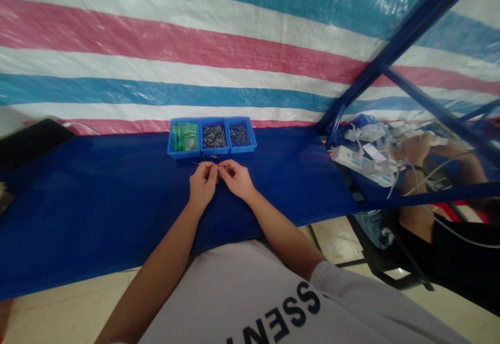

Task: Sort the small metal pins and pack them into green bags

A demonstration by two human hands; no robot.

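Close together over the blue table, my left hand (203, 181) and my right hand (236, 178) meet at their fingertips. The fingers of both are pinched. A thin dark pin-like piece (196, 163) sticks out to the left of my left hand; what lies between the fingertips is too small to make out. Just beyond the hands stand three joined blue bins. Green packets (185, 136) fill the left bin, many small metal pins (214, 136) the middle one, and darker thin pins (239, 135) the right one. Another thin piece (213, 156) lies in front of the middle bin.
The blue table (97, 203) runs left to a black object (35, 143). A striped sheet (195, 47) hangs behind. At right, past a blue metal frame (353, 91), another person's hands (417, 148) are among white boxes and cables (355, 159).
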